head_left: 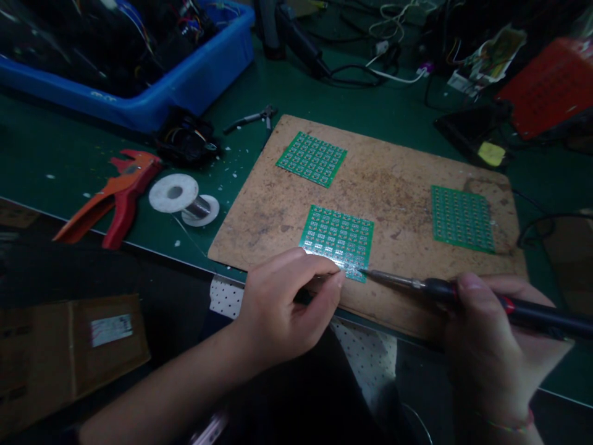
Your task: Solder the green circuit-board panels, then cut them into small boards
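My right hand (486, 352) is closed round a black soldering iron (463, 293), whose metal tip touches the near right corner of a green circuit board panel (338, 238). My left hand (287, 303) is curled in a pinch right beside that corner, fingertips close to the iron's tip; it seems to hold a thin solder wire, too fine to make out clearly. The panel lies on a brown, stained work board (393, 185) near its front edge.
Two more green panels (311, 158) (462, 217) lie on the brown board. On the green mat at the left are a solder spool (183, 198), orange-red pliers (113, 198), small cutters (252, 117) and a blue bin (185, 74). Cables and a red box (551, 86) are behind.
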A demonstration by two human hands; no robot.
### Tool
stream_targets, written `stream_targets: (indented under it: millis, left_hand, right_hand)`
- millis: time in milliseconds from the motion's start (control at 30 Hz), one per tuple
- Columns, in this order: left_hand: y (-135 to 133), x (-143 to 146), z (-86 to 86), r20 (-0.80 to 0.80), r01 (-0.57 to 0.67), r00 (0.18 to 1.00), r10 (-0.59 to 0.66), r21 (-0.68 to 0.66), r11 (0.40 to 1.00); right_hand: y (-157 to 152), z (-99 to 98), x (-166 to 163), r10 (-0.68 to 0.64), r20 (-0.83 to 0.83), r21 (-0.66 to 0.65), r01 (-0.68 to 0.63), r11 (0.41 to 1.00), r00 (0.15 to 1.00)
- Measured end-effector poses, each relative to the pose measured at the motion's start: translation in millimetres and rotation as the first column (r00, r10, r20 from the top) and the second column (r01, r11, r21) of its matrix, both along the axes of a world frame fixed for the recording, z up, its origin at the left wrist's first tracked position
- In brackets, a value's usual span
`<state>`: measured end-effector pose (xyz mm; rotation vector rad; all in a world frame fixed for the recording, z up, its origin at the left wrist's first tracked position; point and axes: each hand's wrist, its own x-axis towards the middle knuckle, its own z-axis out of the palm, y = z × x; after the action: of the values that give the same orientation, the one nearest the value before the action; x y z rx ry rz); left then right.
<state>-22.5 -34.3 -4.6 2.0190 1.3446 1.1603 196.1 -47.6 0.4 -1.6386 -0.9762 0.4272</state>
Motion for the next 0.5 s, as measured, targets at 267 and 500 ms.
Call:
stream_targets:
  millis: [267,500]
  left_hand:
    - [-2.5,5.7,-7.7,-0.011,0.051,0.999,-0.051,0.011,0.999]
    - [-1.4,6.1,-10.3,-0.052,0.044,0.998,-0.043,0.011,0.999]
  right_hand:
    - [0.1,-0.8,-0.6,0.009,0.034,-0.014,-0.008,1.000,0.999]
    - [-0.8,-0.8,-0.7,0.013,0.031,-0.011,-0.012,1.000,0.999]
